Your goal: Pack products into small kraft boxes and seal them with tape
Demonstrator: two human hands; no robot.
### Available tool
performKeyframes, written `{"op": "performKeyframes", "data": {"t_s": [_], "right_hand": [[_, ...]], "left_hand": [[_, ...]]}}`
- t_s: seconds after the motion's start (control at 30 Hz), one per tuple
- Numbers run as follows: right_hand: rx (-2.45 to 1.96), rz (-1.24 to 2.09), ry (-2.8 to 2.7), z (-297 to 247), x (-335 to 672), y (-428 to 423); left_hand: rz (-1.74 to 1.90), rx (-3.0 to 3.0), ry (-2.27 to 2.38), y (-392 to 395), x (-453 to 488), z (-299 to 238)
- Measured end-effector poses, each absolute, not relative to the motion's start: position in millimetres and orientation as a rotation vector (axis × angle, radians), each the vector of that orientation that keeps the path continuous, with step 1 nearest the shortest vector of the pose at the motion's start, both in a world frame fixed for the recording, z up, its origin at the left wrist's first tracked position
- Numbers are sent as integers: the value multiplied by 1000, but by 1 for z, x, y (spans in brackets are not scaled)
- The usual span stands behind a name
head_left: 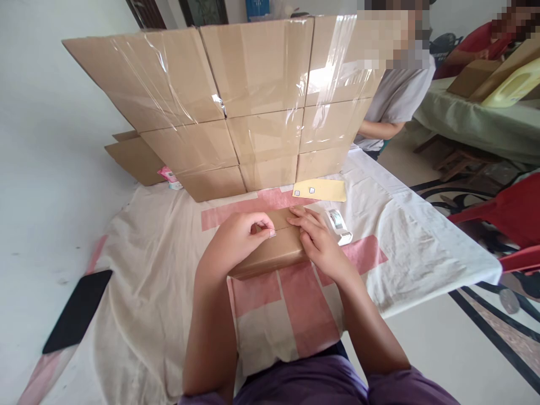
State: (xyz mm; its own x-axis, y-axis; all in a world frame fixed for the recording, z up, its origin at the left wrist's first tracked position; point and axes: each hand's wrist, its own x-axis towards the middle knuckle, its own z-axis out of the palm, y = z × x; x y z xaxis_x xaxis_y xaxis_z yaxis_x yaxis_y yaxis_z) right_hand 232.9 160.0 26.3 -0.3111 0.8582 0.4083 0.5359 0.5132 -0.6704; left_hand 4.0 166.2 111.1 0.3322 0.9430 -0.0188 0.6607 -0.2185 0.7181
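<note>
A closed brown cardboard box (276, 248) lies on the cloth in front of me, with a seam along its top. My left hand (247, 232) is at the box's left part, thumb and forefinger pinched on a small clear piece (272, 233) at the seam; whether it is tape or a sticker I cannot tell. Flat on the right part of the top rests my right hand (314, 233), its fingers stretched out. A white tape dispenser (342, 232) stands just right of that hand. Beyond the box lies a yellow card (329, 191) bearing two small square pieces.
Stacked cartons (265, 73) wrapped in clear film form a wall across the table's back. A black flat object (78, 312) and a pink-and-white packet (170, 178) are at left. Behind the stack at right is a person (392, 107); a red chair (506, 211) stands nearer.
</note>
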Motion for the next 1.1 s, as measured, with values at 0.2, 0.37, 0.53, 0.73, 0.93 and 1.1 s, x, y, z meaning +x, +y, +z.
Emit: {"op": "performKeyframes", "data": {"t_s": [0.2,0.37,0.53,0.73,0.93,1.1], "right_hand": [[-1143,547,-1995,25,233,160],[-1139,535,-1990,24,233,161],[-1143,543,-1983,25,233,161],[-1139,539,-1985,25,233,160],[-1124,546,-1983,26,233,160],[-1126,539,-1981,27,233,159]], "left_hand": [[538,1967,1433,169,6,109],[522,1991,1448,169,7,110],[516,2047,1501,166,11,110],[487,2129,1566,162,15,112],[410,2212,1676,156,21,115],[405,2201,1706,156,22,113]]}}
